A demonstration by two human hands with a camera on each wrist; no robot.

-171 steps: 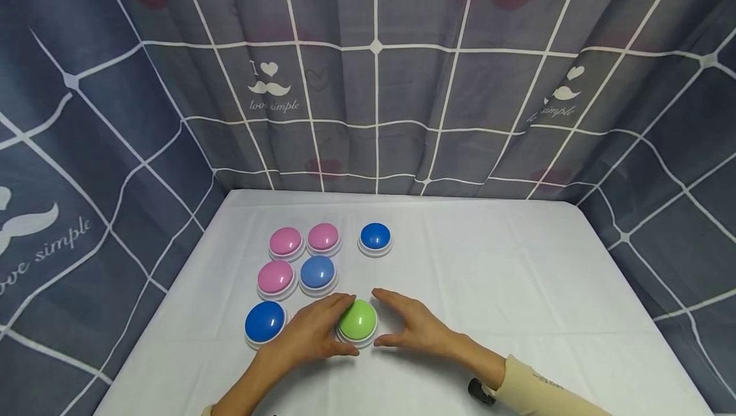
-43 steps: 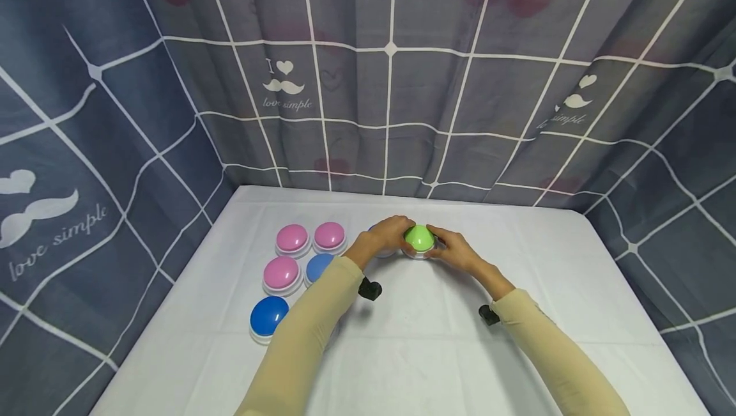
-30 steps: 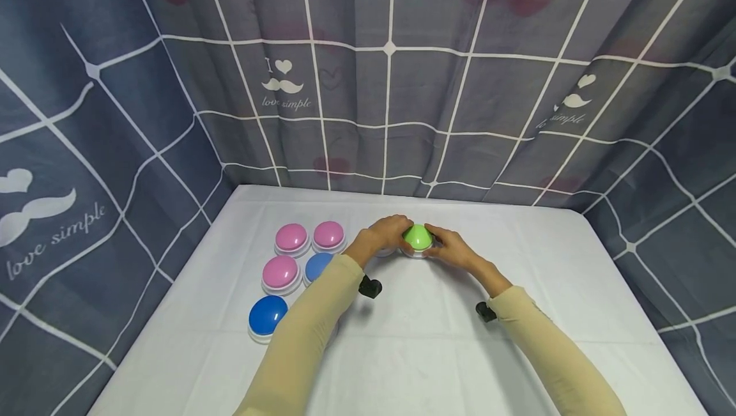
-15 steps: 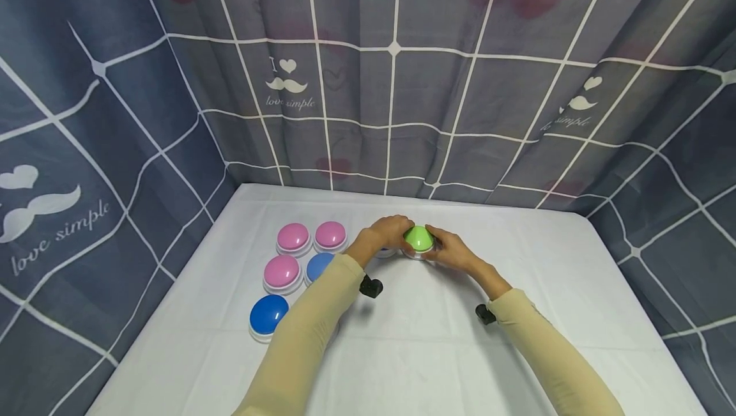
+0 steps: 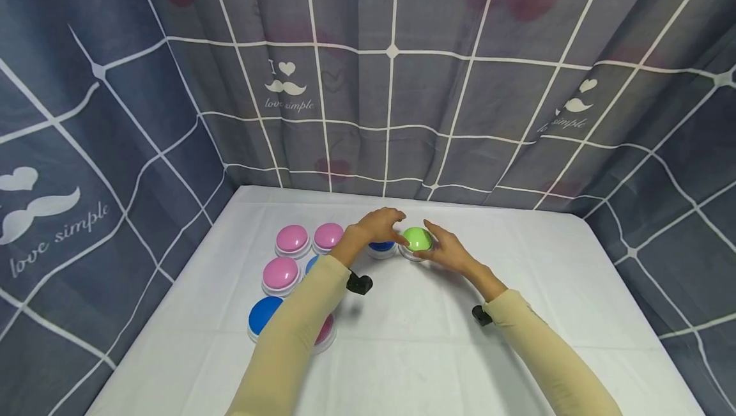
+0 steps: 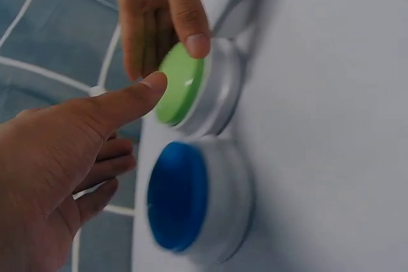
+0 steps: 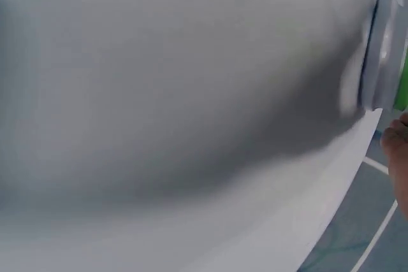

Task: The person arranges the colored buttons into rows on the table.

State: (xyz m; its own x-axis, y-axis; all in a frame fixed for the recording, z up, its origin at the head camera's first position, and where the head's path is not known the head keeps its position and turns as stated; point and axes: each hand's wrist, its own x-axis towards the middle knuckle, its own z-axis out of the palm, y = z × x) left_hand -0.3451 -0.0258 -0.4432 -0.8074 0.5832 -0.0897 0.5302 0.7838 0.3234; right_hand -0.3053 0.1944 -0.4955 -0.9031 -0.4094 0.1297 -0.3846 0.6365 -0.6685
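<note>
A green dome button (image 5: 418,238) stands on the white table (image 5: 517,314) toward the back, right beside a blue button (image 5: 381,247). My left hand (image 5: 379,227) hovers over the blue button with relaxed fingers, holding nothing. In the left wrist view its thumb (image 6: 131,101) points at the green button (image 6: 182,84) above the blue one (image 6: 178,195). My right hand (image 5: 444,248) lies against the green button's right side, fingers fairly straight; its thumb (image 6: 191,23) rests on the rim. The right wrist view catches only the button's edge (image 7: 384,55).
Three pink buttons (image 5: 292,238) (image 5: 328,235) (image 5: 280,273) cluster at the left, with a blue one (image 5: 262,315) nearer me and another pink one (image 5: 326,330) partly under my left sleeve. A grey checked curtain (image 5: 391,84) walls in the table on three sides.
Both hands carried the green button from the near edge to beside the far blue button. Since half a second ago my left hand has let go and lifted; the right hand's fingers have loosened.
</note>
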